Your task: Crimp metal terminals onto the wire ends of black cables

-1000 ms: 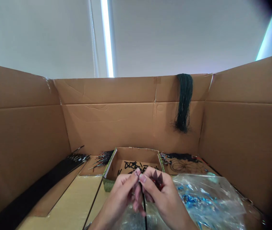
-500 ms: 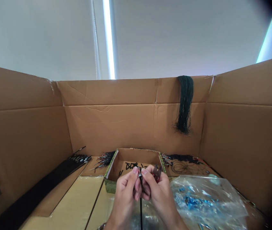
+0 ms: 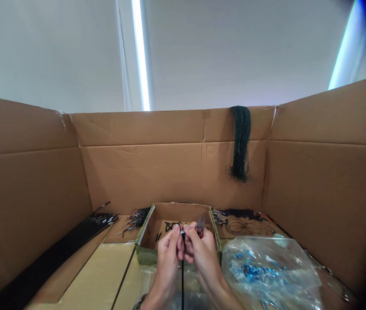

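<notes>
My left hand (image 3: 167, 254) and my right hand (image 3: 204, 254) meet in front of the shallow cardboard box (image 3: 147, 255). Both sets of fingertips pinch the top end of a black cord (image 3: 182, 284), where a small silvery piece (image 3: 182, 232) shows between them. The cord hangs straight down between my wrists. Tucked in my right hand are small red-handled snips (image 3: 200, 225), their dark blades pointing up and away from the cord. My fingers hide most of the cord's end and the snips' handles.
Black cords (image 3: 57, 254) lie bundled at left, with more cord ends (image 3: 139, 217) beside the box. A clear plastic bag (image 3: 273, 267) of blue pieces sits at right. Dark threads (image 3: 241, 142) hang over the rear cardboard wall (image 3: 157, 163). Cardboard walls enclose three sides.
The view has shifted slightly. My fingertips have turned a little around the cord's end, and the silvery piece now lies more sideways. The snips remain in my right hand.
</notes>
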The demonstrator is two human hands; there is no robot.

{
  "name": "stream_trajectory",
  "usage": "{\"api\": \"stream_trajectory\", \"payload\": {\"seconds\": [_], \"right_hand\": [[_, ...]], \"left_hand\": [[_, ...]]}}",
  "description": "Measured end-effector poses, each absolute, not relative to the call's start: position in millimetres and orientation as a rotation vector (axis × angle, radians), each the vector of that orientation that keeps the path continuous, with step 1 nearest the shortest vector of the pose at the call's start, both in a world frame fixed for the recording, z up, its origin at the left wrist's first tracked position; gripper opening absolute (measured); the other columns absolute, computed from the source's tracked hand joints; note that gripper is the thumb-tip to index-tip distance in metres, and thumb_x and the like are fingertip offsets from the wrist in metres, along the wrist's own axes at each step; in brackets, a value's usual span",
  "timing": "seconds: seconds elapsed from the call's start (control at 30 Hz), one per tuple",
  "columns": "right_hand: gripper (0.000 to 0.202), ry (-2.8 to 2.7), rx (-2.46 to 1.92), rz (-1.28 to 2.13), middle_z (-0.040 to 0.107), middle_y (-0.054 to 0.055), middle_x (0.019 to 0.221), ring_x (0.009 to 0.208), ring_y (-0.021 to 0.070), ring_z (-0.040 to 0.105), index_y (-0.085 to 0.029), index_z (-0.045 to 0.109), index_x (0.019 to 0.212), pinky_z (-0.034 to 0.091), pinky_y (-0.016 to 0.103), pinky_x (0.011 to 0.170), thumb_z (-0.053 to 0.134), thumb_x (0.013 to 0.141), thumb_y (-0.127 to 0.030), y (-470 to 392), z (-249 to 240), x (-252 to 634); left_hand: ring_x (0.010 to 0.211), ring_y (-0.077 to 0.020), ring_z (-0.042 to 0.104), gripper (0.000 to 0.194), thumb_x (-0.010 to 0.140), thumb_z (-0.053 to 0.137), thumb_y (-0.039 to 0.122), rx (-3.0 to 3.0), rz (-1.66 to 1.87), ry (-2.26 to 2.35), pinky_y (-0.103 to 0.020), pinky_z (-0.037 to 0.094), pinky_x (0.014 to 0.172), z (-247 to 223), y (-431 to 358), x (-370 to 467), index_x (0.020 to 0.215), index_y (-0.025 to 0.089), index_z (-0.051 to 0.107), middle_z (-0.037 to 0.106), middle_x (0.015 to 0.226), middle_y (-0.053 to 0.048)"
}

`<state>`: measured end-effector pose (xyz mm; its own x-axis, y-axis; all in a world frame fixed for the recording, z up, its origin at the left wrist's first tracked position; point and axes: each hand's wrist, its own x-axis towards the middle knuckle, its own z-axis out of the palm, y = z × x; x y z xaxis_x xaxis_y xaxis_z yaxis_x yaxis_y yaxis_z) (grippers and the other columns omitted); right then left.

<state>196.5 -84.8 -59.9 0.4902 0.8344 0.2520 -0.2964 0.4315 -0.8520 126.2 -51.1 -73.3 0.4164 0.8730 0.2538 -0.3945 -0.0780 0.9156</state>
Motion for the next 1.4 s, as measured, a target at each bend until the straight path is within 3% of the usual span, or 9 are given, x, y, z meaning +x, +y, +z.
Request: {"api": "stream_trajectory", "payload": {"seconds": [0.13,0.33,0.47,0.53,0.63,0.87,1.1,1.23,1.4], "right_hand": [[0.052,-0.806,-0.819,0.759,0.039,-0.005,0.051,0.045,0.0057,0.033,-0.016,0.044,0.061,0.029,0.017,0.041,0.072,0.076,-0.057,-94,-48,196],[0.052,-0.792,-0.821,0.749,0.036,-0.005,0.053,0.049,0.0073,0.033,-0.019,0.040,0.062,0.028,0.020,0.046,0.069,0.077,-0.059,-86,-51,197],[0.049,-0.827,-0.877,0.736,0.037,-0.005,0.053,0.047,0.0077,0.032,-0.019,0.041,0.064,0.028,0.021,0.045,0.065,0.078,-0.060,-85,-54,200],[0.048,-0.870,-0.926,0.724,0.039,-0.005,0.052,0.045,0.0086,0.034,-0.019,0.043,0.065,0.028,0.022,0.043,0.063,0.079,-0.060,-87,-52,202],[0.044,-0.935,-1.012,0.667,0.043,-0.004,0.055,0.048,0.0102,0.038,-0.018,0.048,0.067,0.033,0.023,0.046,0.062,0.081,-0.057,-92,-48,206],[0.035,-1.057,-1.171,0.534,0.051,0.000,0.063,0.058,0.0118,0.043,-0.015,0.055,0.071,0.033,0.024,0.053,0.057,0.090,-0.045,-94,-52,219],[0.036,-1.069,-1.154,0.550,0.055,0.001,0.063,0.056,0.0118,0.050,-0.015,0.054,0.071,0.038,0.023,0.052,0.057,0.090,-0.046,-99,-48,215],[0.039,-1.007,-1.086,0.674,0.056,0.001,0.060,0.045,0.0105,0.049,-0.016,0.051,0.072,0.038,0.022,0.043,0.058,0.085,-0.052,-102,-44,209],[0.036,-0.960,-1.028,0.715,0.057,0.001,0.059,0.048,0.0105,0.052,-0.015,0.052,0.070,0.041,0.021,0.045,0.062,0.082,-0.048,-100,-43,209]], "left_hand": [[0.040,-0.0070,0.027,0.060,0.080,0.060,0.072,1.362,1.058,0.512,-0.020,0.026,0.035,-61,-52,115,0.060,0.018,0.044,0.034,0.050,0.006],[0.060,-0.0102,0.042,0.061,0.077,0.063,0.071,1.483,1.029,0.524,-0.019,0.040,0.053,-56,-45,112,0.059,0.014,0.049,0.048,0.065,0.000],[0.046,-0.0090,0.039,0.062,0.075,0.062,0.075,1.496,0.919,0.565,-0.020,0.033,0.037,-56,-40,109,0.063,0.015,0.052,0.047,0.060,0.001],[0.045,-0.0117,0.047,0.061,0.076,0.060,0.075,1.491,0.854,0.575,-0.021,0.039,0.036,-54,-39,106,0.071,0.014,0.057,0.050,0.058,0.001],[0.058,-0.0145,0.061,0.060,0.077,0.061,0.073,1.466,0.820,0.586,-0.024,0.054,0.052,-50,-40,102,0.082,0.012,0.061,0.059,0.069,-0.002],[0.050,-0.0184,0.067,0.056,0.079,0.062,0.070,1.334,0.659,0.594,-0.022,0.050,0.041,-50,-44,102,0.077,0.017,0.045,0.055,0.067,0.001],[0.056,-0.0081,0.058,0.050,0.080,0.070,0.058,1.121,0.740,0.419,-0.021,0.055,0.056,-50,-48,106,0.073,0.014,0.047,0.056,0.075,0.000],[0.060,-0.0078,0.053,0.044,0.083,0.071,0.053,1.089,0.831,0.371,-0.020,0.053,0.061,-47,-61,106,0.080,0.010,0.060,0.055,0.070,0.000],[0.062,-0.0088,0.052,0.047,0.077,0.076,0.053,1.060,0.919,0.389,-0.022,0.055,0.063,-47,-67,108,0.070,0.010,0.061,0.054,0.066,0.000]]}}
